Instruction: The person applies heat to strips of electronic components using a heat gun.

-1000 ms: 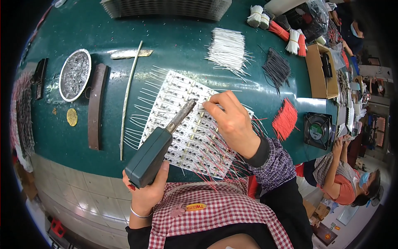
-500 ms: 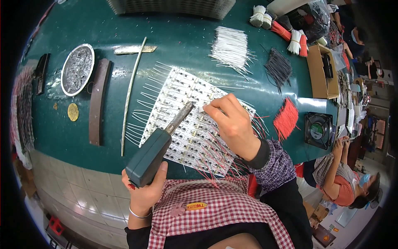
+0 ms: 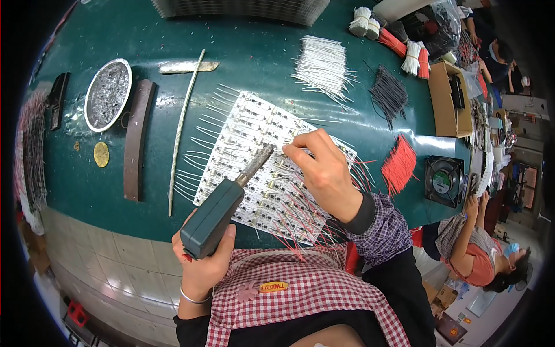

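My left hand (image 3: 211, 260) is wrapped round the green body of a soldering gun (image 3: 213, 217). Its metal tip is over a white panel of small circuit boards (image 3: 231, 168) lying on the table, close to my right fingertips. With thumb and forefinger pinched together, my right hand (image 3: 324, 168) hovers over the panel's upper right part. Whatever those fingers pinch is too small to make out. White wires (image 3: 193, 162) stick out along the panel's left edge. Red and black wires (image 3: 289, 222) spread over its lower right part.
Beyond the panel lie loose piles of white wires (image 3: 321, 68), black wires (image 3: 388, 95) and red wires (image 3: 399, 165). A small fan (image 3: 444, 180) and a cardboard box (image 3: 445, 115) stand at the right. To the left are a bowl of grey scraps (image 3: 87, 110) and a brown bar (image 3: 137, 144). Another person (image 3: 468, 243) works at the far right.
The soldering gun and my left hand have shifted slightly to the right, bringing the tip nearer my right fingertips. My right hand has hardly moved.
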`<state>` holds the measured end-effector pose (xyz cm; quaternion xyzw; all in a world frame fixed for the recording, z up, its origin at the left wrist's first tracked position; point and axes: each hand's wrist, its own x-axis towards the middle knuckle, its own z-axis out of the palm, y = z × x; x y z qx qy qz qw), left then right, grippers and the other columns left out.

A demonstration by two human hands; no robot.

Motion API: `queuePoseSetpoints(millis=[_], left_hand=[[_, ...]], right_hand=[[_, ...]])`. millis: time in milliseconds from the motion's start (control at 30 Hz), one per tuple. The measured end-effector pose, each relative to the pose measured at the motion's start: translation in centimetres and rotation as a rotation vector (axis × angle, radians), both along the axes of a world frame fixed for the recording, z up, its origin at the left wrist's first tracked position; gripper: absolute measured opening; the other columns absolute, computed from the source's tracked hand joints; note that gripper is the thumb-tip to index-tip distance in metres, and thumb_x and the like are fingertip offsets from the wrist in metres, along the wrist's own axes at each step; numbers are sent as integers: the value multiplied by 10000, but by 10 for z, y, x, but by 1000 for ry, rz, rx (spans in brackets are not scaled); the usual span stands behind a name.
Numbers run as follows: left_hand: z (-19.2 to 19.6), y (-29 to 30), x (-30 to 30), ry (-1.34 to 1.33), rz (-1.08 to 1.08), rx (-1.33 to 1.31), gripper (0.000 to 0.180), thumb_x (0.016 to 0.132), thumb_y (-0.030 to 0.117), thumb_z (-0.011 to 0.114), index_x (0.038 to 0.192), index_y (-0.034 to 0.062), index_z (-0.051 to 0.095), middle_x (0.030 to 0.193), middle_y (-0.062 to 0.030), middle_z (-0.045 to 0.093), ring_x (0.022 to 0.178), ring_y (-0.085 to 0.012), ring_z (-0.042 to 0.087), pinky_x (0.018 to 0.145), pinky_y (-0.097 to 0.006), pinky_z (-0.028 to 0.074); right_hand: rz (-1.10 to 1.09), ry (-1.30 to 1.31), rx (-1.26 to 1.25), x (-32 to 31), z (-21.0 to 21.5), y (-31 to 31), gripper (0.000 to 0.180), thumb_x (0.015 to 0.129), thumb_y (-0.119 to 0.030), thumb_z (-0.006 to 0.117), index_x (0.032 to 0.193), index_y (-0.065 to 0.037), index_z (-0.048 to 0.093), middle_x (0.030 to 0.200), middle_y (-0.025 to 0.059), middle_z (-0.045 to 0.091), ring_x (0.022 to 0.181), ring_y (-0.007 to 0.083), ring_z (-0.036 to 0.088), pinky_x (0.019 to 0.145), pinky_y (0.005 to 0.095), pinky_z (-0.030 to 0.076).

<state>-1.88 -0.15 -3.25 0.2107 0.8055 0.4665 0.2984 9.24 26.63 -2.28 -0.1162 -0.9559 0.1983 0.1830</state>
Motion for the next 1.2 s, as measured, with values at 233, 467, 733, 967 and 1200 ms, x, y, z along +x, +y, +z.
queuePoseSetpoints(millis=[233, 467, 733, 967, 1200], left_hand=[[36, 38, -11, 104, -60, 167, 282, 740, 13, 802, 974, -34, 653, 928, -132, 676, 787, -190, 663, 683, -289, 519], [30, 28, -6, 82, 6, 99, 183, 740, 40, 785, 897, -1, 700, 809, -84, 687, 602, -164, 630, 568, -284, 480], [31, 28, -3, 58, 54, 94, 189, 725, 84, 809, 883, 36, 717, 785, -52, 686, 580, -200, 610, 574, -314, 460], [24, 16, -7, 201, -3, 129, 248, 756, 22, 780, 987, -15, 699, 857, -66, 694, 646, -144, 611, 584, -267, 472], [27, 14, -7, 67, -49, 193, 307, 780, -33, 762, 1074, -48, 679, 950, -69, 705, 733, -91, 624, 613, -221, 494]], right_hand=[[2, -7, 0, 0, 0, 0, 306, 714, 20, 605, 1019, 21, 626, 971, 110, 569, 904, 265, 558, 761, 339, 495], [4, -5, -2, -1, 2, 0, 299, 712, 20, 610, 1011, 22, 627, 959, 111, 570, 905, 265, 560, 760, 339, 495], [-6, 26, 10, -1, 0, -1, 288, 712, 10, 611, 999, 16, 617, 955, 110, 569, 908, 269, 561, 756, 345, 494], [16, 81, -3, 3, 1, -8, 295, 708, 2, 620, 1003, 6, 620, 966, 102, 589, 892, 264, 570, 738, 338, 497], [26, 35, -20, 3, 2, -10, 295, 710, 16, 622, 1004, 3, 618, 966, 98, 584, 904, 258, 562, 742, 336, 495]])
